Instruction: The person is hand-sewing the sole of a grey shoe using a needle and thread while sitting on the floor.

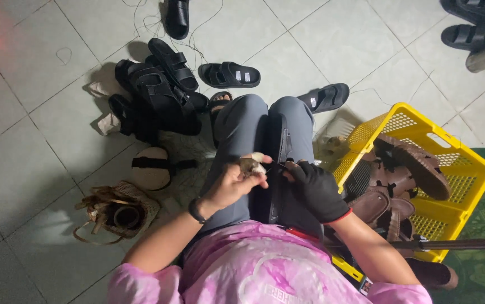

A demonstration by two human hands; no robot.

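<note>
Left hand (241, 179), fingertips taped, pinches something small against the black sandal (276, 186) lying across the lap; gloved right hand (316, 188) clamps the strap, steadying it. Yellow crate (467, 169) of brown sandals (405, 169) sits close right, black sandals (158, 93) piled left.

A single view comes from a camera worn on the person's head; it looks steeply down over the pink-clad chest and grey-trousered lap onto a pale tiled floor (23, 141); the left hand (234, 183) and the gloved right hand (315, 188) sit close below the lens, near the middle of the frame; the floor beyond the knees fills the upper half; a pile of black sandals (158, 90) lies at upper left and a yellow crate (456, 163) stands at right; no second view shares the scene.
</note>
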